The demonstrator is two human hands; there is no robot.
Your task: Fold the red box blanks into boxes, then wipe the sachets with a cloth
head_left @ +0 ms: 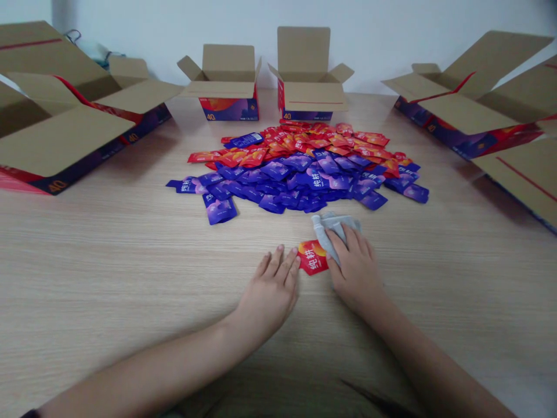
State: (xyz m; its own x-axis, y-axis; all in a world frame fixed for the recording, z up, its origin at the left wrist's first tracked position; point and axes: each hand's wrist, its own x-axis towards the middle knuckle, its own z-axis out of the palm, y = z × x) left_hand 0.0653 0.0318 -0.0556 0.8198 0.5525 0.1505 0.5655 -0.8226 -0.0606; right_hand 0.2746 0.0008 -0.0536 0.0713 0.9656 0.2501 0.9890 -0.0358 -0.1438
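A red packet [311,257] with white characters lies flat on the wooden table [108,261] just in front of me. My left hand [272,287] lies flat beside it, fingers stretched out and touching its left edge. My right hand [354,267] presses a grey cloth [333,227] down onto the packet's right part, fingers lying over the cloth. Behind them sits a large pile of packets, purple ones [287,183] at the front and red ones [313,142] at the back.
Two small open cardboard boxes [226,81] [307,78] stand behind the pile by the wall. Large open cartons lie at the left [65,116] and at the right [478,98].
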